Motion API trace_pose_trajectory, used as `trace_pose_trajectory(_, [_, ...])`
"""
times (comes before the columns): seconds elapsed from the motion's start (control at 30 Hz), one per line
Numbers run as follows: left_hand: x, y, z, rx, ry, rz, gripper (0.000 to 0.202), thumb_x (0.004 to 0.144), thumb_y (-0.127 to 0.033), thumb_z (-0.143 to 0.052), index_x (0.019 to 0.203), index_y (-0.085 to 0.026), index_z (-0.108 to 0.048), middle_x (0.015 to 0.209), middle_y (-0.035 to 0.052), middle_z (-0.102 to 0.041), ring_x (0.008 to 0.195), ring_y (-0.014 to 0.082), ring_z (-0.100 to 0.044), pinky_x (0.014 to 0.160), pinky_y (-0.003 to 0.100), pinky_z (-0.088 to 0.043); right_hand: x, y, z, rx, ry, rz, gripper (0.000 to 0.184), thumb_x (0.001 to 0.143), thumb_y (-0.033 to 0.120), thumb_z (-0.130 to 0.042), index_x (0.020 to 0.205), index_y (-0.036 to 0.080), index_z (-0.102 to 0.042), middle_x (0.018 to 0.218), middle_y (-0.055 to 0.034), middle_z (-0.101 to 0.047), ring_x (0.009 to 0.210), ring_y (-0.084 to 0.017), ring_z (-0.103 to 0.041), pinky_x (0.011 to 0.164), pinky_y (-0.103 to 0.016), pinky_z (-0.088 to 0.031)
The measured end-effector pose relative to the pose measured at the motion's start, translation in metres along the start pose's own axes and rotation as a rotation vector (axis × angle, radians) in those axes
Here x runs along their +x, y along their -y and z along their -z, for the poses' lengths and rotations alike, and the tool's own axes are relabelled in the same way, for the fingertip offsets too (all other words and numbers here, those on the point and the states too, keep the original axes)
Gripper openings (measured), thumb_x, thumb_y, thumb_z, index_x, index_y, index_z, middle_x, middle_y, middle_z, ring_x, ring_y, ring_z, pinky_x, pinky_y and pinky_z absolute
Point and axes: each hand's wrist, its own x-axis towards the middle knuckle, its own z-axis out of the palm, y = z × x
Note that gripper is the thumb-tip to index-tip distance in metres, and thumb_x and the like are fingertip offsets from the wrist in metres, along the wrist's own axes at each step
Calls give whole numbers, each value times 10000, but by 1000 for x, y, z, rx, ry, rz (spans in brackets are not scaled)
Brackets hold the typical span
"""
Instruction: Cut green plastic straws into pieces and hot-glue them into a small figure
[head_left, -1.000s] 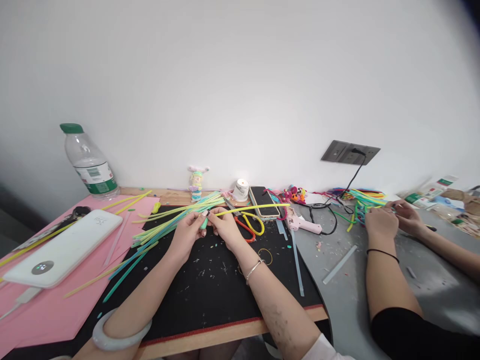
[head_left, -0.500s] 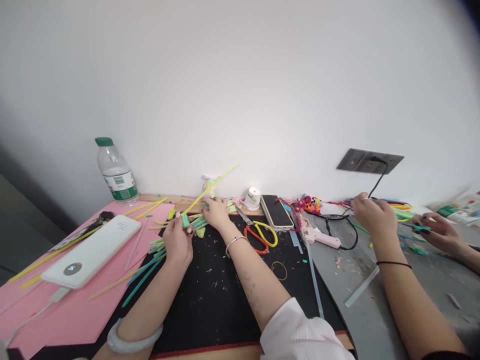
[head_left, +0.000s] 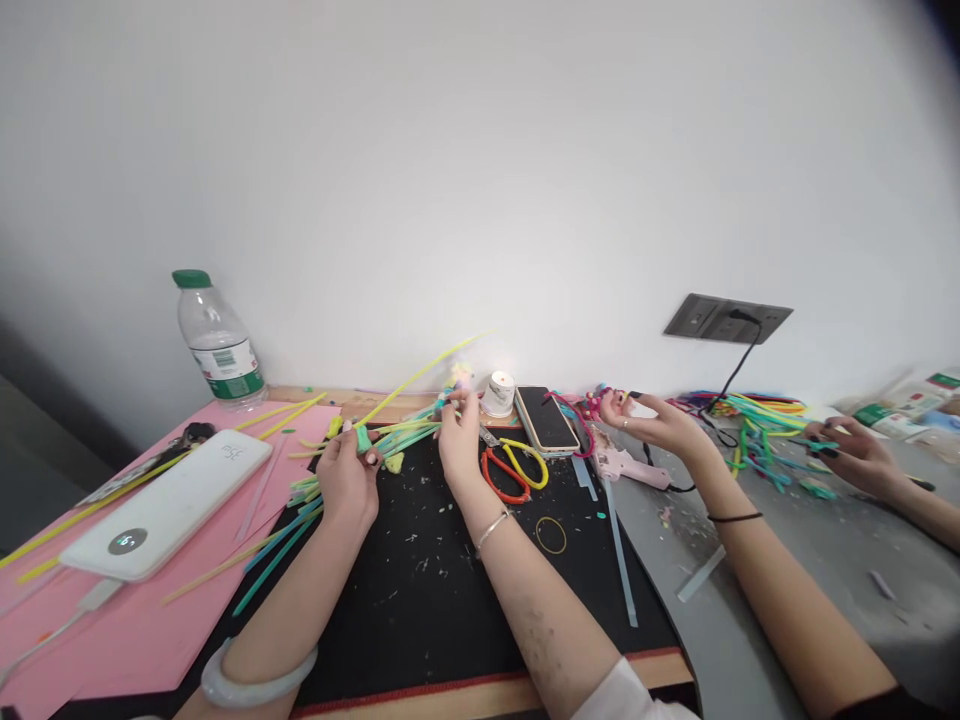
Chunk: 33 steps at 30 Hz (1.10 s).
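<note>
My left hand [head_left: 349, 485] is closed in a pinch on a small green fuzzy pipe-cleaner piece [head_left: 364, 438]. A long yellow pipe cleaner [head_left: 420, 378] slants up to the right from it. My right hand [head_left: 459, 440] is closed, its fingertips around a small pale yellow and pink fuzzy piece [head_left: 461, 375] held up near the wall; its lower part is hidden by the fingers. Between and beneath my hands lie green and yellow pipe cleaners [head_left: 412, 437]. Scissors [head_left: 514, 470] with red and yellow handles lie right of my right hand, near a white paper cup [head_left: 499, 393].
A phone [head_left: 547, 420] and pink glue gun [head_left: 630, 468] lie to the right. A co-worker's hand [head_left: 660, 425] is by magenta fuzzy pieces; another [head_left: 862, 455] holds green pipe cleaner. At left are a white power bank [head_left: 172, 500], pink sheets [head_left: 187, 620] and a bottle [head_left: 221, 350].
My right hand has risen and moved right, and the pale fuzzy piece from by the wall is now at its fingertips. A co-worker's hand has reached left to the magenta pieces.
</note>
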Motion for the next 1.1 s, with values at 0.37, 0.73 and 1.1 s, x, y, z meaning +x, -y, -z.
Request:
trace_pose_trajectory(0.37, [-1, -1, 0, -25, -4, 25, 197, 725, -278, -618, 689, -172, -456, 663, -18, -569, 437, 40, -369, 451, 195, -336, 9, 23, 54, 556, -159, -239, 294, 639, 195, -621, 807, 234, -383, 616, 55, -560, 429, -77, -478, 391, -188, -361])
trace_pose_trajectory(0.73, [-3, 5, 0, -9, 145, 54, 237, 709, -305, -659, 674, -171, -466, 685, -5, -575, 457, 48, -396, 451, 196, -351, 11, 10, 60, 640, -6, -195, 270, 672, 284, -694, 881, 181, -559, 737, -17, -630, 596, -97, -576, 580, -244, -492])
trace_pose_trajectory(1.1, [-21, 13, -4, 351, 542, 65, 389, 685, -388, -686, 998, -166, -625, 906, 35, -639, 645, 90, -540, 643, 238, -467, -17, -2, 29, 672, 345, -287, 211, 665, 277, -722, 784, 154, -599, 573, 32, -577, 446, -51, -468, 421, -170, -390])
